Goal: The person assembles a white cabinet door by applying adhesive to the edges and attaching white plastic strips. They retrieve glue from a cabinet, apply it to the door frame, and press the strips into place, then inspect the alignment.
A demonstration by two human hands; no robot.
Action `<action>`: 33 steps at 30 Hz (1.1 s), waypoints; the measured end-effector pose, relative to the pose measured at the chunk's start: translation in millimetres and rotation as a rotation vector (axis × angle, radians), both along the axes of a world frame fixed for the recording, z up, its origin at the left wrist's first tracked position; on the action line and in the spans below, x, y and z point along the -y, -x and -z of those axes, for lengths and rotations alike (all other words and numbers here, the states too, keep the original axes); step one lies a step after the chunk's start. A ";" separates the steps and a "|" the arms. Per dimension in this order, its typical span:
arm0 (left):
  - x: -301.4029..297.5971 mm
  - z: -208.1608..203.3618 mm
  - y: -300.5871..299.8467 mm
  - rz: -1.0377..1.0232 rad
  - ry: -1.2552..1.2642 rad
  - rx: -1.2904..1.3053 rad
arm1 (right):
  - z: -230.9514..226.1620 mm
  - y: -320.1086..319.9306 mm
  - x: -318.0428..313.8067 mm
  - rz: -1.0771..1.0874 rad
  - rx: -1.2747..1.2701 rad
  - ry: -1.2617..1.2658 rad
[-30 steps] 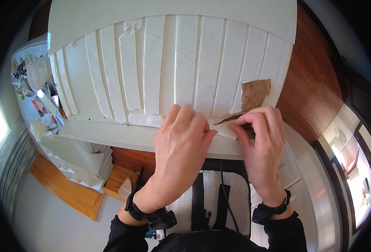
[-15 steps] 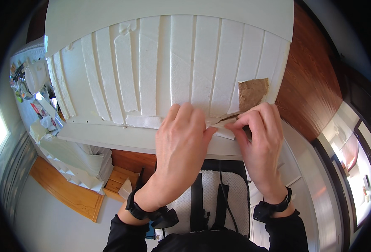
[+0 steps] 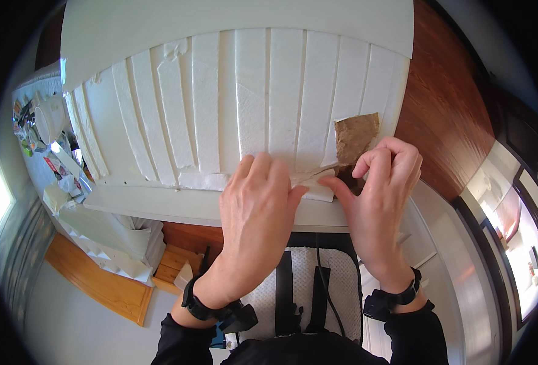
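Now right hand [image 3: 375, 194] pinching brown paper [image 3: 354, 137], half-curled

Paper scrap [image 3: 355, 137] btm behind fingers [image 3: 375, 164]

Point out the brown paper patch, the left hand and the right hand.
brown paper patch [image 3: 355, 136], head view, middle of its exposed face.
left hand [image 3: 258, 210], head view, back of the hand.
right hand [image 3: 375, 204], head view, back of the hand.

Paper scrap [image 3: 354, 136] lies on the slatted panel's [image 3: 251, 91] right end — clutter [image 3: 44, 140] far left.
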State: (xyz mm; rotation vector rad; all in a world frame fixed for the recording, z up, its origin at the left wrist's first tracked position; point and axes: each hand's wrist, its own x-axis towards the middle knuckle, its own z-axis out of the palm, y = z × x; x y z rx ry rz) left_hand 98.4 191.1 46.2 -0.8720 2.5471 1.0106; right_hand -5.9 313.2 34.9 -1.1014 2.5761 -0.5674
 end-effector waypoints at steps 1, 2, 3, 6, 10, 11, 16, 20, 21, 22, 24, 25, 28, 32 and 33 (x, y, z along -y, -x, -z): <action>0.1 -1.0 0.1 0.008 -0.027 0.003 | 0.1 -0.1 -0.1 -0.002 -0.004 -0.001; 0.0 -1.9 0.4 0.016 -0.058 0.004 | -0.1 0.0 -0.4 -0.004 -0.009 -0.001; -0.1 -2.5 0.7 0.024 -0.089 0.006 | 0.2 0.3 -0.6 -0.001 0.006 0.002; -4.2 1.3 5.9 0.040 -0.013 0.007 | -1.2 2.4 -2.5 0.002 0.053 0.011; -6.5 -0.7 8.5 0.048 0.010 0.029 | -10.0 3.7 -7.3 -0.021 0.097 -0.042; -6.6 -0.6 9.2 0.050 0.009 0.034 | -11.2 3.4 -7.7 -0.032 0.097 -0.064; -7.4 -0.9 10.8 0.056 0.011 0.038 | -11.8 -2.9 -6.6 0.026 0.107 -0.086; -8.6 -1.1 16.1 0.078 0.065 -0.011 | -11.7 -6.2 -6.1 0.064 0.109 -0.082; -8.4 -3.8 17.6 0.093 0.077 -0.010 | -11.8 -6.2 -6.4 0.066 0.111 -0.077; -7.8 -7.6 18.8 0.096 0.026 -0.024 | -12.3 -6.3 -7.4 0.061 0.127 -0.057; -5.8 -15.6 22.6 0.104 -0.079 -0.054 | -12.6 -5.2 -10.8 0.050 0.154 -0.026; -3.0 -16.6 26.5 0.061 -0.074 -0.107 | -13.9 -4.7 -14.1 0.073 0.234 -0.037; 6.2 -10.4 43.3 -0.016 -0.025 -0.231 | -15.4 0.5 -25.4 0.204 0.354 0.202; 7.5 4.1 66.7 0.079 0.048 -0.257 | -21.3 9.3 -42.4 0.422 0.370 0.255; 7.1 5.5 70.2 0.089 0.057 -0.261 | -22.2 11.5 -45.4 0.415 0.397 0.288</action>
